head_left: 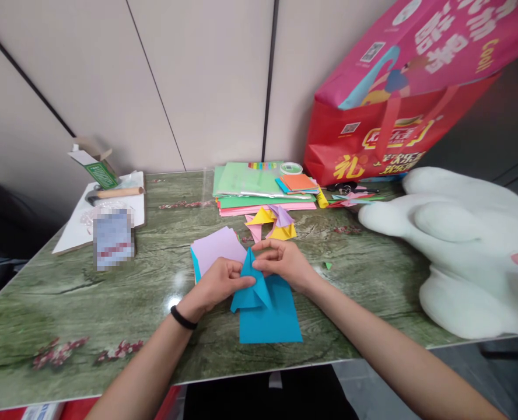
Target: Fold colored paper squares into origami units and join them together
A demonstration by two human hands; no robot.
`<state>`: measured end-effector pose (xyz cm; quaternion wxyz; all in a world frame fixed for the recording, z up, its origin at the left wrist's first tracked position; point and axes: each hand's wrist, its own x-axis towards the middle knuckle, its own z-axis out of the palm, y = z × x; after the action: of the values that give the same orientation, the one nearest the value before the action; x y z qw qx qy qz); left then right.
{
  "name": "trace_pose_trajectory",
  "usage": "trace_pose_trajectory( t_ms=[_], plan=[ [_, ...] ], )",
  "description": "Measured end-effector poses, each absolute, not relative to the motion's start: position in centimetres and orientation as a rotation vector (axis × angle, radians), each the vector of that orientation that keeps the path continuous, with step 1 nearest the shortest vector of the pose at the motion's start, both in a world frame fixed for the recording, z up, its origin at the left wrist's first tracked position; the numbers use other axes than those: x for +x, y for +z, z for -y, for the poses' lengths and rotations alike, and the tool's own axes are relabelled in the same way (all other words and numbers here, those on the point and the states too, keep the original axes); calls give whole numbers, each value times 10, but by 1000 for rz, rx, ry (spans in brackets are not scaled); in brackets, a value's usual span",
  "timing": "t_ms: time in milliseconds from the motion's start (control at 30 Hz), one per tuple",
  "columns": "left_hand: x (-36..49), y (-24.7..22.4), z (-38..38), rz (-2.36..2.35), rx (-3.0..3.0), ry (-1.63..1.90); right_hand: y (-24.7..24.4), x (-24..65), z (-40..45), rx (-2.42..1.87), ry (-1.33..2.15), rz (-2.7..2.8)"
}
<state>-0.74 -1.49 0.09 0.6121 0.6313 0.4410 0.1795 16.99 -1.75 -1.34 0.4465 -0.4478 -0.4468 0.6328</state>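
A folded blue paper [253,290] with a pointed top is held between my two hands. My left hand [224,283] pinches its left side, thumb across the front. The thumb and fingers of my right hand [283,262] close on it near the tip at the upper right. Beneath it a flat blue sheet [271,326] lies on the table. Just left of my hands rests a stack of lilac paper [217,249]. Beyond them are folded yellow, purple and pink paper pieces [280,220].
Coloured paper packs [250,179] lie at the back. A white plush toy [460,233] and a red gift bag [373,134] stand right. On the left are a white board [73,224], a hammer [119,192] and a green box [99,169]. A green scrap [328,265] sits right of my hands.
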Motion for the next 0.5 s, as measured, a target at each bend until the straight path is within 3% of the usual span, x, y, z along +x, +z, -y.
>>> trace_pose_trajectory(
  t_ms=[500],
  plan=[
    [-6,-1,16,-1020,1551,420,-11,169,18,-1144,1547,1121]
  ],
)
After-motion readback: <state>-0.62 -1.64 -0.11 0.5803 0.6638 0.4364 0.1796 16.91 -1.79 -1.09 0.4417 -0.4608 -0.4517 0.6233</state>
